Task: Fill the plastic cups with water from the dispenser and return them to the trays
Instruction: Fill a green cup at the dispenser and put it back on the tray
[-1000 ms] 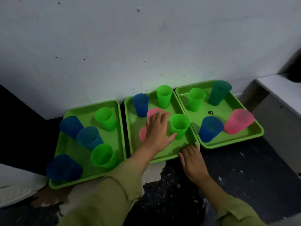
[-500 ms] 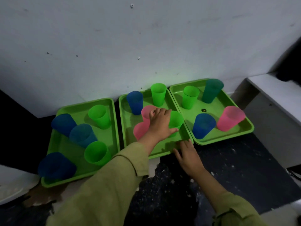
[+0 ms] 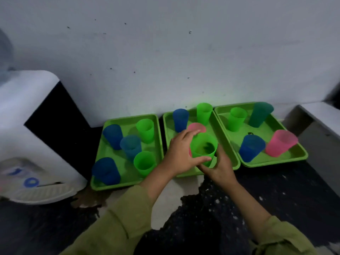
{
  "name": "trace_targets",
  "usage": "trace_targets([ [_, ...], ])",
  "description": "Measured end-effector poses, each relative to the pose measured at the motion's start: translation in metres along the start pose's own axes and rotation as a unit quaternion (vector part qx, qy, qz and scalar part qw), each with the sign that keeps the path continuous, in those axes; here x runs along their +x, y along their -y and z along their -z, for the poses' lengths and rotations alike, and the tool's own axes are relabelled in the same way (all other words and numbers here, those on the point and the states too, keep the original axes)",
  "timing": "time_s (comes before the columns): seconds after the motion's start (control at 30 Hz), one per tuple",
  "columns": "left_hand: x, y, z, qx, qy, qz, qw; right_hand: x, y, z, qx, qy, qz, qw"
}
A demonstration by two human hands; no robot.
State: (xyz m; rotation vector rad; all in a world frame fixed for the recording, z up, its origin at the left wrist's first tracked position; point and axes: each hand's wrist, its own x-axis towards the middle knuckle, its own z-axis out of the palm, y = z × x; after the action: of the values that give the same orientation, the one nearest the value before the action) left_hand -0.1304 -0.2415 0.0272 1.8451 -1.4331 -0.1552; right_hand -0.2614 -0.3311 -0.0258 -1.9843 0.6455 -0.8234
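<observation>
Both hands have a green cup (image 3: 203,147) above the middle tray's (image 3: 168,131) front right corner. The left hand (image 3: 180,155) wraps round its side, and the right hand (image 3: 220,167) seems to clasp its base.

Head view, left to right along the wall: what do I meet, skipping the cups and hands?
The water dispenser → left green tray → middle green tray → right green tray → white ledge.
</observation>
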Motion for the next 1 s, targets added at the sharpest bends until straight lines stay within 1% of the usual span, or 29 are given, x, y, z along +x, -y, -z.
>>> trace_targets([
  [0.13,-0.052,0.015,0.043,-0.056,-0.029,0.031,0.998,-0.016,0.032,-0.042,0.015,0.022,0.023,0.999],
  [0.2,-0.082,0.028,0.064,-0.078,-0.060,0.056,0.994,-0.024,0.047,-0.068,0.016,0.038,0.036,0.998],
  [0.3,-0.125,0.054,0.097,-0.105,-0.128,0.095,0.982,-0.034,0.064,-0.107,0.010,0.077,0.048,0.996],
  [0.37,-0.154,0.073,0.121,-0.118,-0.184,0.128,0.968,-0.041,0.078,-0.135,0.008,0.098,0.045,0.994],
  [0.47,-0.194,0.105,0.155,-0.106,-0.262,0.171,0.944,-0.054,0.102,-0.179,0.014,0.110,0.049,0.993],
  [0.57,-0.234,0.138,0.187,-0.110,-0.311,0.228,0.916,-0.068,0.124,-0.230,0.018,0.119,0.038,0.992],
  [0.63,-0.256,0.156,0.205,-0.108,-0.324,0.265,0.902,-0.078,0.135,-0.261,0.006,0.128,0.029,0.991],
  [0.73,-0.284,0.185,0.238,-0.098,-0.335,0.290,0.891,-0.092,0.148,-0.315,-0.007,0.151,-0.002,0.989],
  [0.9,-0.303,0.217,0.272,-0.098,-0.317,0.309,0.891,-0.097,0.156,-0.381,-0.083,0.191,-0.066,0.976],
  [1.0,-0.304,0.230,0.287,-0.097,-0.300,0.303,0.899,-0.094,0.163,-0.413,-0.120,0.195,-0.088,0.969],
])
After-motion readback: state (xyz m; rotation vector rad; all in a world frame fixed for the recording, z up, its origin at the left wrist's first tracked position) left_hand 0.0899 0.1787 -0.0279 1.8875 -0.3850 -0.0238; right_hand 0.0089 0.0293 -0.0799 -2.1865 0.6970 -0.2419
